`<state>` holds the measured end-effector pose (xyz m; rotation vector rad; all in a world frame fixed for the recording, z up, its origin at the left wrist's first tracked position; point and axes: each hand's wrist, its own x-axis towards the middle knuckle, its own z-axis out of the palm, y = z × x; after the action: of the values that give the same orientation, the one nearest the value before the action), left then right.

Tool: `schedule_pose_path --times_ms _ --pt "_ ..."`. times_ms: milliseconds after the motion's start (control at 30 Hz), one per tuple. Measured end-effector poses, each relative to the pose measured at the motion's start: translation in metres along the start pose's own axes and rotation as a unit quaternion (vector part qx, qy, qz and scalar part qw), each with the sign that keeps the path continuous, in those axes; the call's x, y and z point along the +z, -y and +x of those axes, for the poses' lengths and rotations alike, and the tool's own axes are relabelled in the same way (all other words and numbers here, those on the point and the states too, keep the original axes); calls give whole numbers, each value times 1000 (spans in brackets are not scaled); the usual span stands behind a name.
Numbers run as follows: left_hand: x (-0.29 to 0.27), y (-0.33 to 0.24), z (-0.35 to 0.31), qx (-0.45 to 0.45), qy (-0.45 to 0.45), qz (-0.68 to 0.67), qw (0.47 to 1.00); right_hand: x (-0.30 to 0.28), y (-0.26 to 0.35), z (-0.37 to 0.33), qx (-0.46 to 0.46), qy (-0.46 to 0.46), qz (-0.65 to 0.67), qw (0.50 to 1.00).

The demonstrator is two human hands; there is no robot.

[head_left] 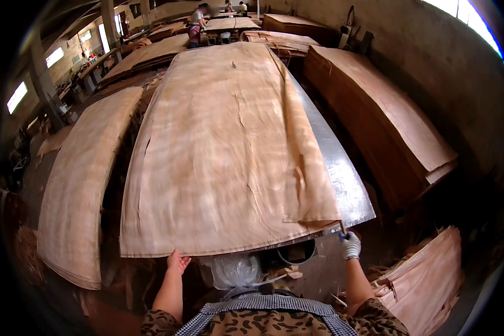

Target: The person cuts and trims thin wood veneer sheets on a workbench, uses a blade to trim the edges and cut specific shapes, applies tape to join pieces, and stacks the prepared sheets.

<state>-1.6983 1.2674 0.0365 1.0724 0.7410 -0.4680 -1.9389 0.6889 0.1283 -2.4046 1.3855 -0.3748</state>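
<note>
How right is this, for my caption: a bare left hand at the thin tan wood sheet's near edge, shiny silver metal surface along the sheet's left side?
Wrong side: in the head view, the shiny silver metal surface shows along the right side of the thin tan wood sheet. The rest stands.

Stacks of thin wooden sheets (386, 106), plain pillars (108, 23) and distant workers (196, 27) show this is a woodworking workshop.

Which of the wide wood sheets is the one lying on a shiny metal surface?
The middle sheet: shiny metal shows along its right side. None shows beside the left stack or right stack.
</note>
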Motion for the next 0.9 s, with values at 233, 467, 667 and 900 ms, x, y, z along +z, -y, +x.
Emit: schedule_pose_path --times_ms 233,467,667,900 --pt "-11 -10 10 -9 -8 21 1000 -54 -78 -22 67 5 -59 996" --pt "16 -34 20 -35 1 57 998 11 -5 -83 32 33 124 991" --pt "-7 -39 20 -18 -1 81 997 45 81 -133 104 183 298 931" --pt "-4 -32 22 -56 -11 80 995 49 97 -129 52 207 221 952"
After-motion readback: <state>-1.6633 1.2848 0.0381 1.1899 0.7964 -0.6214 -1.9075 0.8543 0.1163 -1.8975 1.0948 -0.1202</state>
